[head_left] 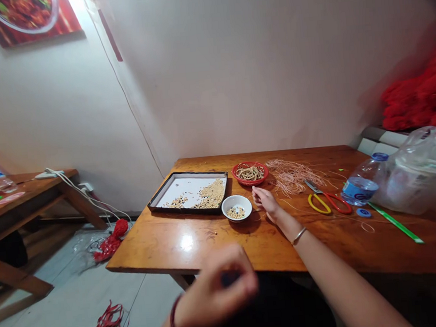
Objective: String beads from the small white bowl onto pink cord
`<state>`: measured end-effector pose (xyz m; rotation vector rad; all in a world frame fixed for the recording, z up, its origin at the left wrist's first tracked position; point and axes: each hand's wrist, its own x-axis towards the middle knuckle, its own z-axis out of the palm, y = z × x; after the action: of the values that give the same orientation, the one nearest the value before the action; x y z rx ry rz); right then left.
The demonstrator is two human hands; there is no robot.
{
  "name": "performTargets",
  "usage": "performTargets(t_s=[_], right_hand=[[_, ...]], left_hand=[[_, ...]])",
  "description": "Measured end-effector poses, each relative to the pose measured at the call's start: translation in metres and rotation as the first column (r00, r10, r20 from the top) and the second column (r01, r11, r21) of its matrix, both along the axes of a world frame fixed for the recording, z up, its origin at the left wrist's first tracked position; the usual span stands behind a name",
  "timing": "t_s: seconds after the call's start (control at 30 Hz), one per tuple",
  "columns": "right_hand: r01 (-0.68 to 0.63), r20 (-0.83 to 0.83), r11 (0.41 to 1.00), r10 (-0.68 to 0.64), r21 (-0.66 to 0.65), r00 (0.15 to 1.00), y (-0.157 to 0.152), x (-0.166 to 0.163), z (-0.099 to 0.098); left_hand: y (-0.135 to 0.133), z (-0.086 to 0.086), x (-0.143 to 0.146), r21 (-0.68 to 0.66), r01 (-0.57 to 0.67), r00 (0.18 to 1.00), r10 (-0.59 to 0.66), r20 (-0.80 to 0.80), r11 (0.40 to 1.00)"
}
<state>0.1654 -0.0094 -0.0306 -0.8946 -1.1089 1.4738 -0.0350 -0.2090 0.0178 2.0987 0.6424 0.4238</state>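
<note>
My left hand (223,287), smeared by motion, is raised in front of the table's near edge. Its fingers curl round to the thumb, and whatever they pinch is too blurred to make out. Over the table, my right hand (266,201) is closed with the fingertips together, just right of a white bowl (236,198); what it holds is too small to tell. Small cream and dark beads (235,213) lie in the bowl. Behind my right hand sits a red basket (250,182) with strung beads (250,173) in it.
Left of the bowl is a black-rimmed tray (185,179) with loose beads. Pale cords (295,174) lie right of the basket. Further right are scissors (326,197), a water bottle (360,181), its blue cap (363,213), a green strip (397,223) and a plastic bag (413,177).
</note>
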Motion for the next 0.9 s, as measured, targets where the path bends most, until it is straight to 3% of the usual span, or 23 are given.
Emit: performTargets(t_s=[0.03, 0.07, 0.1, 0.13, 0.17, 0.2, 0.3, 0.5, 0.9], right_hand=[[0.010, -0.008, 1.000, -0.010, 0.000, 1.000, 0.001, -0.001, 0.000], [0.017, -0.011, 1.000, -0.017, -0.001, 1.000, 0.002, -0.002, -0.001], [0.021, -0.007, 1.000, -0.021, -0.001, 1.000, 0.003, -0.002, -0.001], [0.023, 0.004, 1.000, -0.023, 0.000, 1.000, 0.004, -0.003, -0.002], [0.026, 0.021, 1.000, -0.026, 0.002, 0.999, 0.005, -0.003, -0.003], [0.030, 0.040, 1.000, -0.030, 0.005, 0.999, 0.005, -0.003, -0.003], [0.052, 0.090, 0.999, -0.053, 0.017, 0.995, 0.007, -0.002, -0.004], [0.059, 0.121, 0.998, -0.060, 0.017, 0.991, 0.007, -0.001, -0.004], [0.060, 0.152, 0.997, -0.067, 0.049, 0.986, 0.008, 0.000, -0.004]], left_hand=[[0.032, 0.005, 0.000, 0.042, -0.101, 0.995, 0.102, -0.007, 0.994], [0.063, 0.009, 0.000, 0.176, -0.277, 0.956, 0.290, -0.047, 0.944], [0.093, 0.012, 0.002, 0.335, -0.407, 0.884, 0.458, -0.089, 0.850], [0.121, 0.013, 0.004, 0.482, -0.434, 0.819, 0.556, -0.141, 0.761], [0.145, 0.012, 0.006, 0.601, -0.382, 0.777, 0.596, -0.202, 0.702], [0.164, 0.010, 0.009, 0.670, -0.300, 0.754, 0.599, -0.269, 0.679], [0.198, -0.002, 0.017, 0.720, -0.182, 0.720, 0.589, -0.366, 0.670], [0.206, -0.017, 0.015, 0.692, -0.171, 0.749, 0.549, -0.372, 0.702], [0.199, -0.011, 0.027, 0.660, -0.173, 0.689, 0.569, -0.449, 0.731]])
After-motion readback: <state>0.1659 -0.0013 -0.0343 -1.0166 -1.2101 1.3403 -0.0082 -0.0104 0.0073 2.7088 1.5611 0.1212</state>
